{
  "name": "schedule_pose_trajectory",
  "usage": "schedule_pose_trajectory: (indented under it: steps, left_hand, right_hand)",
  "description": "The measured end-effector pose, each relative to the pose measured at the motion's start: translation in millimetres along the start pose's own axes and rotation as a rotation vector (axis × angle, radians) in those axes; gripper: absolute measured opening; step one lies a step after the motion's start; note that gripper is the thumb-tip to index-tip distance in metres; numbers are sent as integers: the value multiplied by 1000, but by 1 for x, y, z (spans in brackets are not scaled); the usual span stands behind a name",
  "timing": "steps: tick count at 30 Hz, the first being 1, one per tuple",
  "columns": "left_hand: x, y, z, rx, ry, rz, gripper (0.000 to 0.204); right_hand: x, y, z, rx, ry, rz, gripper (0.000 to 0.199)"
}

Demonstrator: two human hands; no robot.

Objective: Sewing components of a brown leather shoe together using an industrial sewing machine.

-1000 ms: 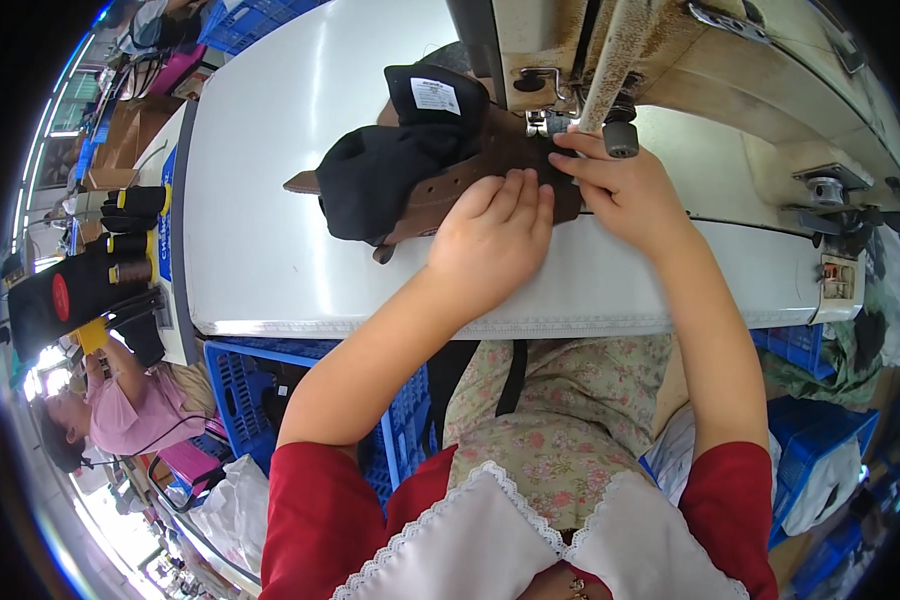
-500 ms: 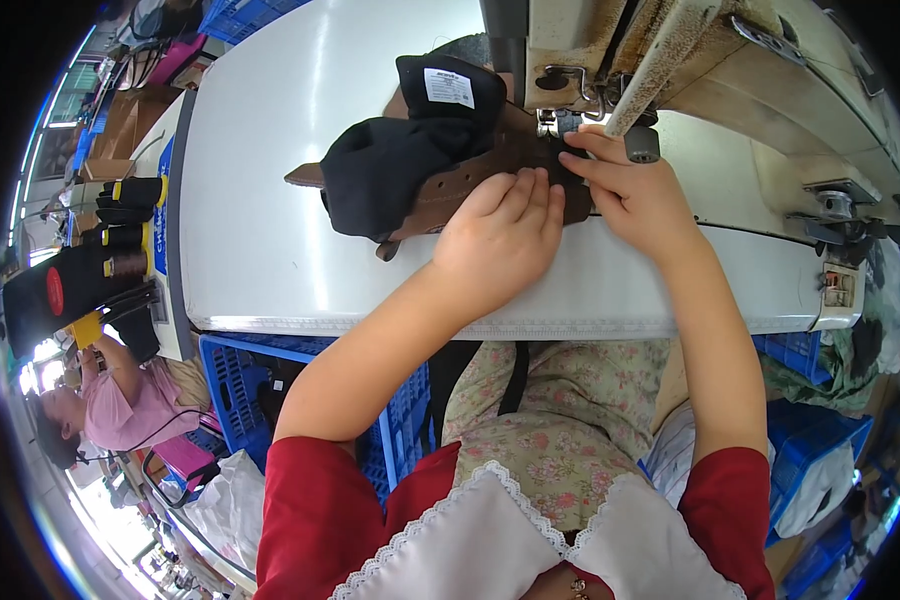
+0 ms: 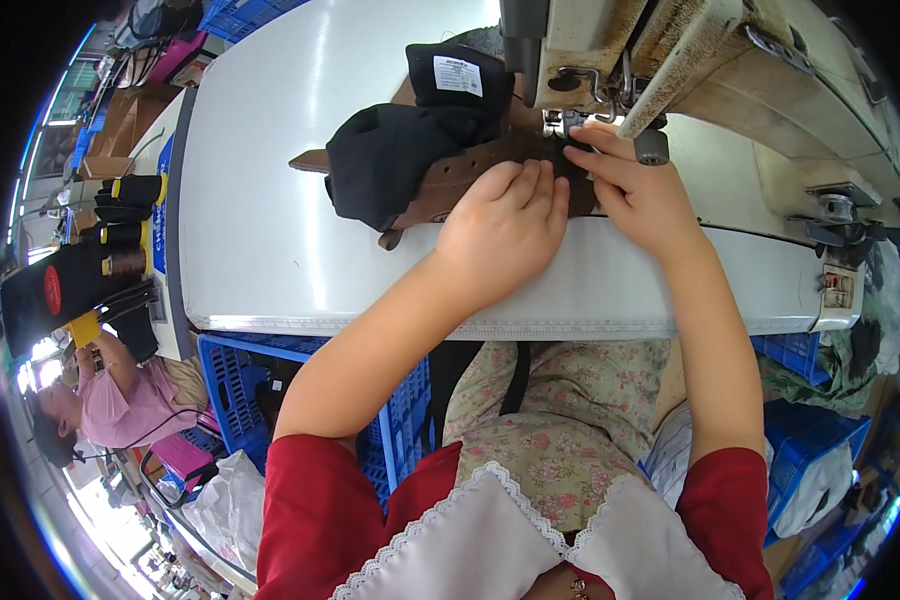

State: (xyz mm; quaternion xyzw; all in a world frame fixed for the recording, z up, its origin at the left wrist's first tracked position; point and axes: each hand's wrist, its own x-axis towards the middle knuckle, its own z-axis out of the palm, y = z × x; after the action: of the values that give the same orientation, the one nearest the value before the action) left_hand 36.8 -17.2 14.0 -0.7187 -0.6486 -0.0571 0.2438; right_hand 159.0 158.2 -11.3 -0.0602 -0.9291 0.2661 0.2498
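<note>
1. Table: one white table (image 3: pixel 260 225) carries one sewing machine (image 3: pixel 770 120) at its right side.
2. Workpiece: one brown piece (image 3: pixel 453 182) lies on the table, its right end beside the single presser foot (image 3: pixel 554 122). One bunched black cloth (image 3: pixel 385 165) lies over its left part. One white label (image 3: pixel 457 76) is on the cloth's raised upper flap.
3. Hands: two are on the work. The left hand (image 3: pixel 500 235) lies palm down on the brown piece, fingers side by side; its grip is flattened. The right hand (image 3: pixel 640 195) reaches in from the opposite side, fingers spread, fingertips near the presser foot; whether its grip pinches an edge cannot be told.
4. Surroundings: one blue crate (image 3: pixel 232 395) stands below the table's left end; one co-worker in pink (image 3: pixel 130 405) is farther left.
</note>
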Motion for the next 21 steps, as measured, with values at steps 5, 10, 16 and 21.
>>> schedule_pose_trajectory:
  steps: [5, 10, 16, 21]
  left_hand:
    - [2, -2, 1, 8, -3, 15, 36]
    - [5, -2, 1, 20, -16, 26, 35]
    - [8, -12, 4, 8, 14, 48, 33]
    - [10, -16, 5, 45, -30, 37, 34]
  right_hand:
    - [0, 4, 2, -22, 3, 6, 35]
    - [-2, 6, 3, -11, 4, 18, 36]
    - [1, 5, 4, -27, 10, 40, 37]
    - [3, 2, 4, -29, 27, 56, 36]
